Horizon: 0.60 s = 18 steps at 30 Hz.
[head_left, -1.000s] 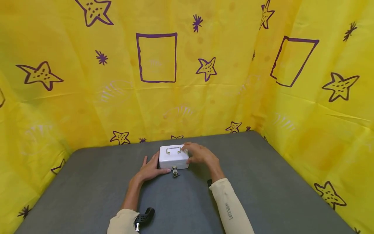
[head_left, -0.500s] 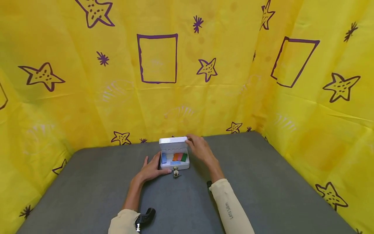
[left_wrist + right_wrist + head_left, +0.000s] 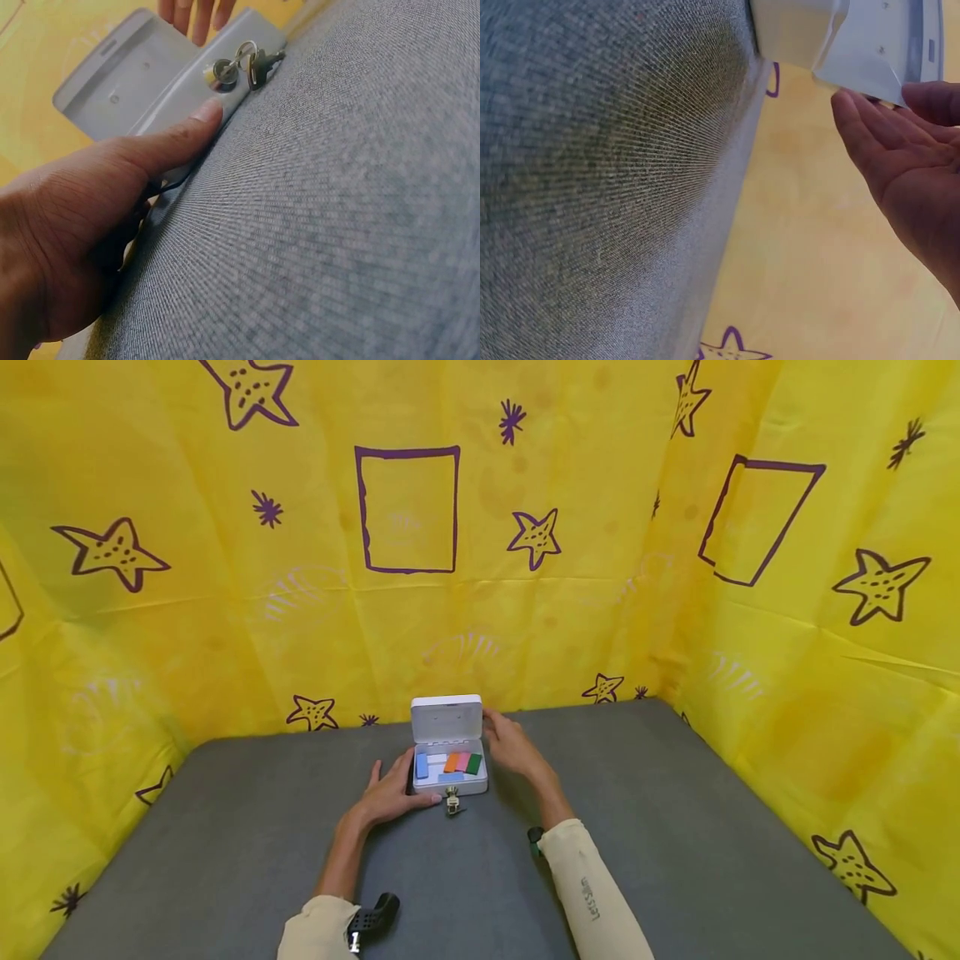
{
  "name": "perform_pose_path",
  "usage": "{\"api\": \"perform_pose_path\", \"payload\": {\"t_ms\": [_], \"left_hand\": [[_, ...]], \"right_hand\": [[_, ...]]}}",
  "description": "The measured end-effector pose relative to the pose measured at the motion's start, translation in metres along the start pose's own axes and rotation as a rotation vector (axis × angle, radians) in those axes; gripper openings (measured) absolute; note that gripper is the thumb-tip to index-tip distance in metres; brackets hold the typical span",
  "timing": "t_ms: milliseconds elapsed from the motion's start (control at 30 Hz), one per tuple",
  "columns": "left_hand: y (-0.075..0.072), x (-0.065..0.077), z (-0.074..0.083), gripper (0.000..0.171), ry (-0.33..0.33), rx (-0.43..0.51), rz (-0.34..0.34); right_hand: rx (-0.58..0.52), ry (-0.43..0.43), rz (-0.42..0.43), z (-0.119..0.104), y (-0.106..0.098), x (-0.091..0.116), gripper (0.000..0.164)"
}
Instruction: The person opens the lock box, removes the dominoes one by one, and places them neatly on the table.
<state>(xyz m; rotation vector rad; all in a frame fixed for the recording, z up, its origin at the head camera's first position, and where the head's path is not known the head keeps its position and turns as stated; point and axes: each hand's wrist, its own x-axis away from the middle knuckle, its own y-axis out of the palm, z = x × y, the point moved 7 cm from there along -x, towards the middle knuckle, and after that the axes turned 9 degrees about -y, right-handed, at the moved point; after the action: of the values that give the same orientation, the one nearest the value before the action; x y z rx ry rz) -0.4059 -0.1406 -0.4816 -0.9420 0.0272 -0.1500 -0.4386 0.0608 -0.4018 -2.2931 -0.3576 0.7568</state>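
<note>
A small white cash box point(image 3: 471, 789) stands on the grey table with its lid point(image 3: 447, 723) raised upright. Several coloured blocks lie inside: blue point(image 3: 422, 766), orange point(image 3: 451, 762), pink point(image 3: 462, 762) and green point(image 3: 473, 764). Keys point(image 3: 260, 66) hang from the front lock point(image 3: 223, 73). My left hand point(image 3: 386, 792) rests against the box's left side, fingers fairly straight, its thumb point(image 3: 176, 144) touching the front face. At the lid's right edge, my right hand point(image 3: 513, 747) holds on with the thumb inside and the fingers behind, as the right wrist view shows.
A grey cloth-covered table point(image 3: 637, 827) spreads around the box. Yellow fabric walls point(image 3: 570, 627) with purple stars and frames rise close behind it and at both sides.
The lid, closed at first, has swung up and back with my right hand at its right edge, uncovering the blocks. My left hand has stayed at the box's left side.
</note>
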Motion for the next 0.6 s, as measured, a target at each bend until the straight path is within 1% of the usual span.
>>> {"api": "perform_pose_path", "payload": {"t_ms": [133, 267, 400, 500, 600], "left_hand": [[-0.0002, 0.0002, -0.001, 0.105, -0.011, -0.011, -0.006], [0.0008, 0.0002, -0.0007, 0.106, -0.007, -0.012, 0.002], [0.0016, 0.0002, 0.0, 0.105, -0.013, -0.009, 0.001], [0.0003, 0.0013, 0.0014, 0.105, -0.016, -0.015, -0.002], [-0.0008, 0.0018, 0.0023, 0.105, -0.013, -0.023, 0.002]], "right_hand": [[-0.007, 0.014, -0.016, 0.0027, 0.0013, -0.0007, 0.043], [-0.045, 0.038, -0.03, 0.0052, 0.0018, 0.0004, 0.045], [-0.058, 0.057, -0.021, 0.0075, 0.0014, 0.0019, 0.043], [-0.032, 0.053, 0.018, 0.0088, 0.0006, 0.0018, 0.039], [0.027, 0.053, 0.083, 0.0079, -0.0026, 0.0022, 0.024]]}}
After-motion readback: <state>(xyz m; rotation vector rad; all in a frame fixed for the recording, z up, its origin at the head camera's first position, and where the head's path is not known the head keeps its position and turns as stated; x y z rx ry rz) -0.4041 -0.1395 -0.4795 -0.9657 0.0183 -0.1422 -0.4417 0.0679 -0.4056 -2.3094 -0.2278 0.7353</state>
